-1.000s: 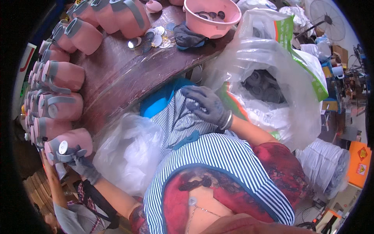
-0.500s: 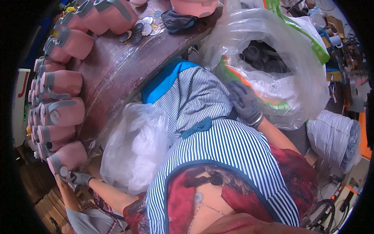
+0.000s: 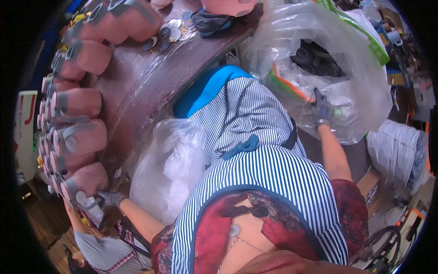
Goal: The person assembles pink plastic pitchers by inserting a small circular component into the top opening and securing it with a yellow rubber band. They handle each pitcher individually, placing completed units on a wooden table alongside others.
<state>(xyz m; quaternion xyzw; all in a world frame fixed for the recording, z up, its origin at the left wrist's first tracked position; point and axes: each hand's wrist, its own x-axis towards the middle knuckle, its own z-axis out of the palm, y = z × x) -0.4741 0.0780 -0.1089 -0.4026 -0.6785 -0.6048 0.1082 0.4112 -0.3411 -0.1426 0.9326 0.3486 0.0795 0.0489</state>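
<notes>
My left hand [image 3: 112,198], in a grey glove, is at the lower left beside the nearest pink jug [image 3: 91,179]. Its fingers look stretched out toward the jug's grey handle; blur hides whether they touch it. Out to the right, my gloved right hand [image 3: 323,108] lies against a large clear plastic bag [image 3: 365,107], its fingers apart. Inside that bag are several dark round parts [image 3: 315,58] and a white inner bag with a green and orange print.
Rows of pink jugs [image 3: 78,102] line the left of the dark red table [image 3: 132,91]. Loose discs [image 3: 171,32] and a dark cloth [image 3: 211,22] lie farther back. A clear bag of white material [image 3: 175,169] stands by my lap. Another person's sleeve [image 3: 102,246] shows lower left.
My right hand has moved from beside my apron outward to the right, onto the plastic bag. My left hand has drawn slightly back to the right from the jug's handle. The whole view has shifted slightly.
</notes>
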